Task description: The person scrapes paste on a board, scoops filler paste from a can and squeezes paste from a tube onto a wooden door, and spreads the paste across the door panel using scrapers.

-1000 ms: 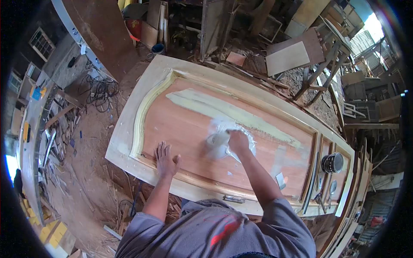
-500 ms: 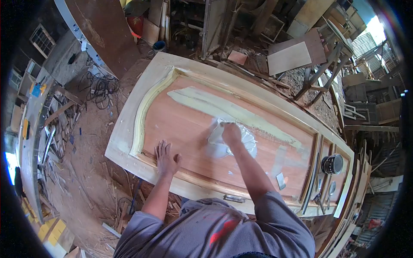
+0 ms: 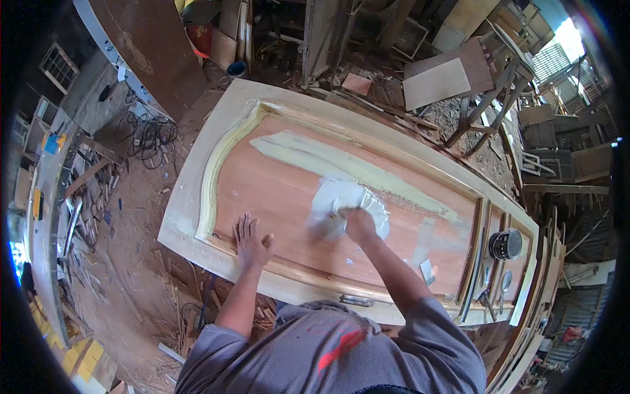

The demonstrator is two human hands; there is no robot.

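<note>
A wooden door [image 3: 262, 184] with a recessed reddish panel lies flat in front of me. On the panel is a wet white patch of paste [image 3: 344, 194], beside a long pale-yellow filler streak [image 3: 308, 152]. My right hand [image 3: 359, 224] is closed at the lower edge of the white patch; a blurred tool seems to extend left from it, its kind unclear. My left hand [image 3: 252, 241] rests on the panel's near left edge and moulding, fingers spread, holding nothing. A small flat pale scraper-like piece [image 3: 427, 271] lies at the panel's near right.
A dark tin [image 3: 505, 245] stands on the door's right end, near several hand tools [image 3: 487, 295]. A metal handle [image 3: 356, 301] sits on the near edge. Wood scraps and a cable tangle [image 3: 152, 134] cover the floor to the left. A wooden stand [image 3: 489, 111] is behind right.
My right hand has moved slightly toward me, from the middle of the white patch to its lower edge. The patch looks smoother and wider on its left. My left hand stays on the door.
</note>
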